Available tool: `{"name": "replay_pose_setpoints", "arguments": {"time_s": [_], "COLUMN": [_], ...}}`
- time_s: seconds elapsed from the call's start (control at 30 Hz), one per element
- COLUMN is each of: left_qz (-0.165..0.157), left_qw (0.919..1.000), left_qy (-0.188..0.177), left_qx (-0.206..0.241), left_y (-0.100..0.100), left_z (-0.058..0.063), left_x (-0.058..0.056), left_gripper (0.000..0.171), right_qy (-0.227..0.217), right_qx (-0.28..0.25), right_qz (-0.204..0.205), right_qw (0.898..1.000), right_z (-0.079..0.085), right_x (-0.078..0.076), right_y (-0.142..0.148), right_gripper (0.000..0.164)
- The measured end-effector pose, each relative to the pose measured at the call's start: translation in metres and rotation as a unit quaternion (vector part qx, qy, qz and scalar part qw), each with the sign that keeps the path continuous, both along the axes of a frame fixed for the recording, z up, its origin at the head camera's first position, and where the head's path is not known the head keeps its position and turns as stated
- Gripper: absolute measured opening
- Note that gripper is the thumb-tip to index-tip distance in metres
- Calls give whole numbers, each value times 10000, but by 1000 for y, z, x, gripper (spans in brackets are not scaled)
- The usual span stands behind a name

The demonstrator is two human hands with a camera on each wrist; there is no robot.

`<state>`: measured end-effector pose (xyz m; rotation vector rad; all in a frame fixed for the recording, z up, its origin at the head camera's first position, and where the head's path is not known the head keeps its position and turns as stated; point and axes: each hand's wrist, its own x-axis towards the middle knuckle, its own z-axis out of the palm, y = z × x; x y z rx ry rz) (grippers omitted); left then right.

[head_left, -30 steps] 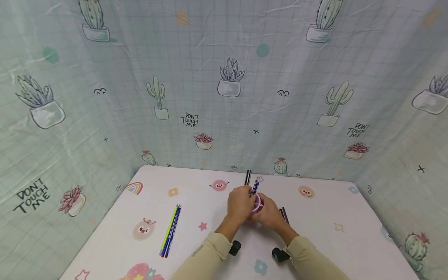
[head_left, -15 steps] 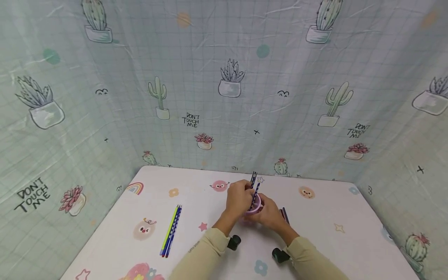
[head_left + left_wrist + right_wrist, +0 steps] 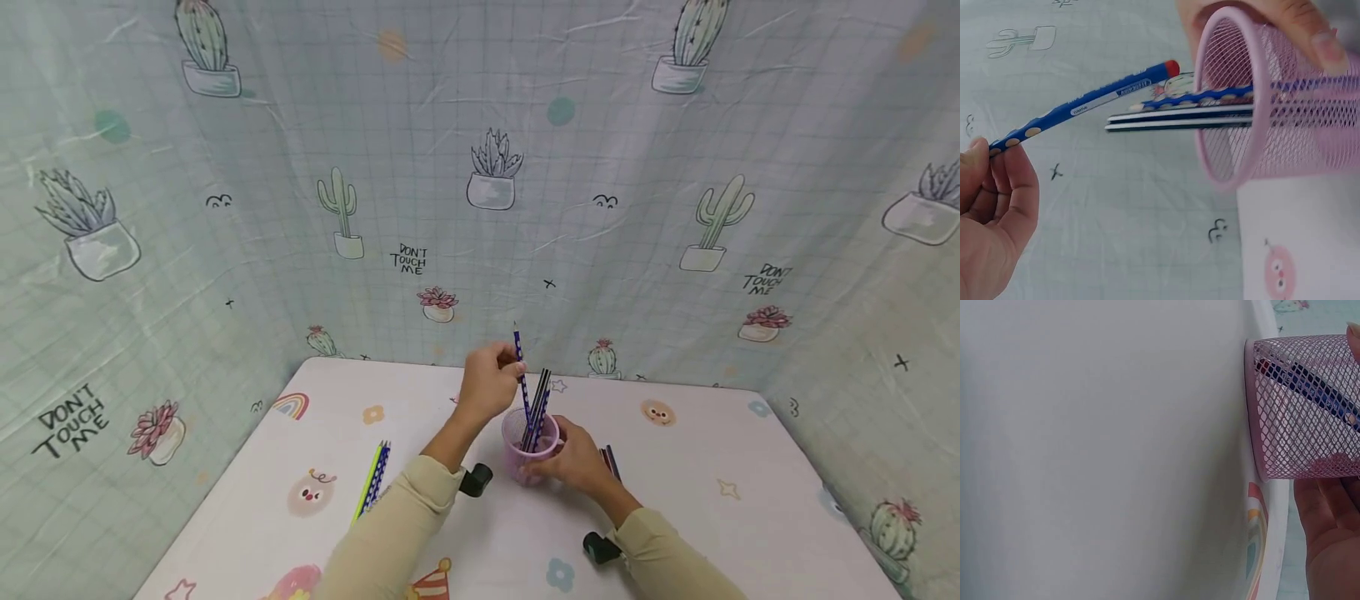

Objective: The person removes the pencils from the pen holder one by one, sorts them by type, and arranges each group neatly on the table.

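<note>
My left hand (image 3: 489,383) is raised above and left of a pink mesh pencil cup (image 3: 1310,150), pinching a blue pencil (image 3: 1079,103) near its sharpened end. That pencil has a red end, pointing down toward the cup's mouth; in the left wrist view this end is just outside the rim. In the cup lean another blue pencil (image 3: 1210,97) with pale dots and black-and-white striped pencils (image 3: 1179,117). My right hand (image 3: 576,457) grips the cup's side, with fingers (image 3: 1329,509) around it in the right wrist view.
Several pencils (image 3: 372,479), yellow-green and blue, lie on the white table (image 3: 690,533) to the left, partly covered by my left sleeve. Dark pencils (image 3: 611,461) lie just beyond my right wrist. A patterned cloth wall (image 3: 645,275) surrounds the table.
My left hand has moved up and left from the cup's mouth, lifting a blue pencil above it. The striped pencils stay in the cup. My right hand keeps its hold.
</note>
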<state>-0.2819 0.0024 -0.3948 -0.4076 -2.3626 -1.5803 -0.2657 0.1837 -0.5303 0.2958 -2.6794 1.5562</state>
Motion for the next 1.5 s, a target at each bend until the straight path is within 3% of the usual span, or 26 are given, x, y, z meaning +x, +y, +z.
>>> {"name": "replay_pose_setpoints", "arguments": {"time_s": [0.23, 0.5, 0.73, 0.97, 1.13, 1.3, 1.5], "left_qz": [-205, 28, 240, 568, 743, 810, 781], "left_qw": [9981, 9964, 9898, 9826, 9744, 9663, 9628], "left_qy": [-553, -848, -1401, -1669, -2024, -2382, -2535], "left_qx": [197, -87, -70, -575, -642, -553, -524], "left_y": [-32, -60, -89, -115, -133, -147, -160], "left_z": [12, 14, -2, -17, -28, -41, -54], "left_x": [0, 4, 10, 19, 24, 29, 34], "left_gripper": [6, 4, 5, 4, 6, 9, 8], "right_qy": [-21, -93, -170, -235, -213, -272, -315], "right_qx": [139, 13, -6, 14, 14, 35, -4], "right_qz": [-12, -35, 40, -48, -26, -69, -16], "right_qw": [9999, 9999, 9998, 9997, 9998, 9996, 9995], "right_z": [0, 2, 2, 4, 4, 3, 3], "right_x": [0, -3, 0, 0, 0, 0, 1], "right_y": [0, 3, 3, 1, 1, 1, 0], "right_gripper": [93, 93, 93, 96, 95, 97, 96]}}
